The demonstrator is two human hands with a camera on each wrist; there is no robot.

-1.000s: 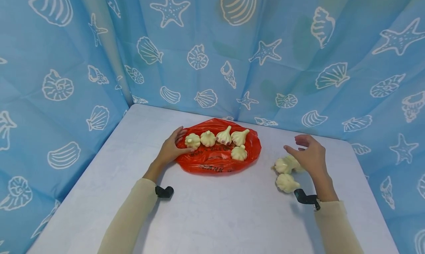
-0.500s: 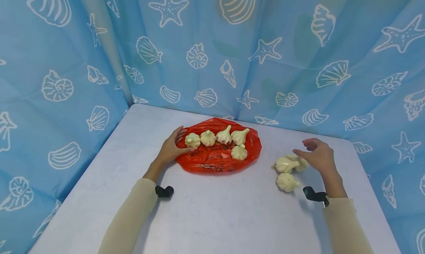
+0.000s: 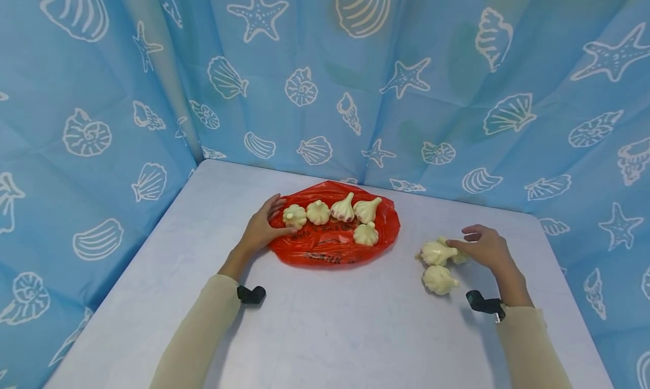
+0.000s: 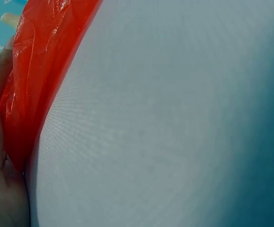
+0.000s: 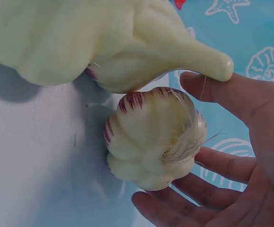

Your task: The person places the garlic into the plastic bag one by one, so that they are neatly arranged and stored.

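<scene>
My left hand (image 3: 255, 231) rests against the left end of a red plastic bag (image 3: 325, 257). Its thumb lies by the leftmost garlic bulb (image 3: 294, 216), and its fingers are extended along the bag's edge. Several bulbs lie on the bag. My right hand (image 3: 488, 248) is at a small group of garlic bulbs on the right. In the right wrist view its fingers (image 5: 222, 163) lie behind a purple-streaked garlic bulb (image 5: 146, 137). The thumb is above that bulb, near the stem of another garlic bulb (image 5: 165, 47); no firm pinch shows. A third garlic bulb (image 3: 439, 280) lies nearest me.
A white-covered table (image 3: 345, 332) bears everything. Blue curtains (image 3: 284, 118) with white shell and starfish prints stand behind it and at both sides. Dark wrist cameras (image 3: 251, 294) sit on both wrists.
My right hand has moved right, then lowered toward the rear bulb of the right-hand group. The left hand, the bag and the bulbs stay where they were.
</scene>
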